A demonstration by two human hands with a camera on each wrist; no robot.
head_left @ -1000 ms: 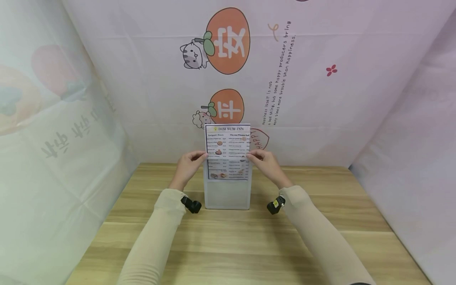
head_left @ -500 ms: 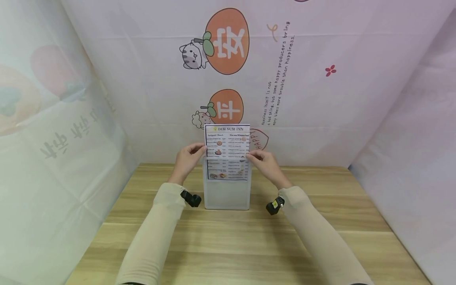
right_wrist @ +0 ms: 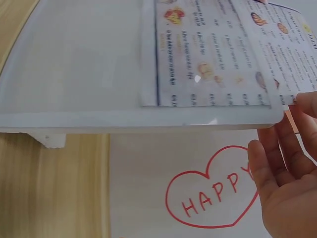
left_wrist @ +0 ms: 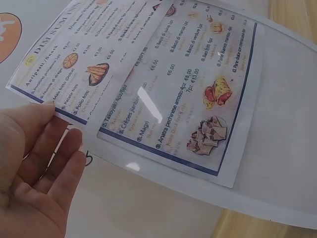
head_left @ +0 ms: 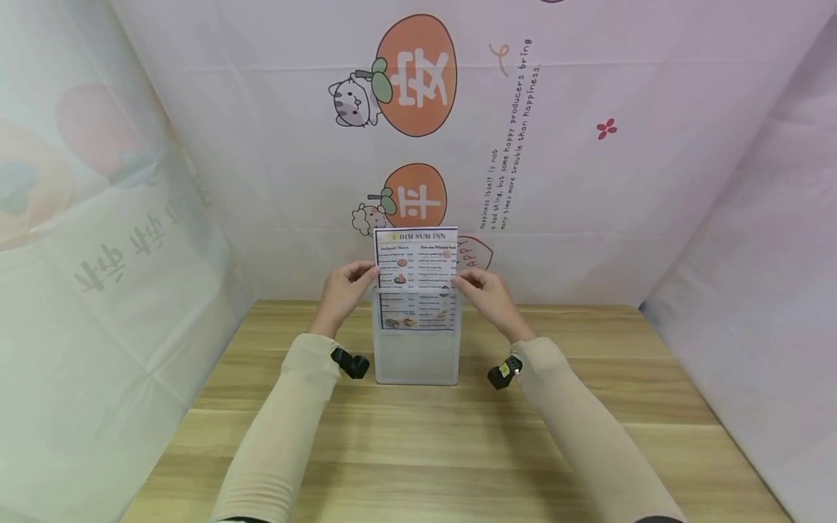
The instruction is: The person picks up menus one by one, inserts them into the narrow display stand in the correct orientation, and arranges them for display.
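A printed menu sheet [head_left: 417, 254] headed "DIM SUM INN" sits partly inside a clear-fronted white sign holder [head_left: 417, 359] that stands upright on the table. Its lower part is behind the clear front; the upper part sticks out above the holder's top edge. My left hand [head_left: 344, 294] pinches the sheet's left edge between thumb and fingers, just above the holder. At the opposite edge, my right hand [head_left: 489, 299] pinches the sheet at about the same height. The left wrist view shows the left thumb [left_wrist: 32, 119] over the printed face, with fingers behind.
The wooden table [head_left: 418, 450] reaches from the holder toward me. A printed white cloth [head_left: 556, 181] hangs behind it, with more cloth at both sides. In the right wrist view, a white foot [right_wrist: 49, 140] shows behind the holder.
My left hand has shifted up along the sheet's left edge, then my right hand has risen slightly along the right edge. The sheet and holder look nearly unmoved.
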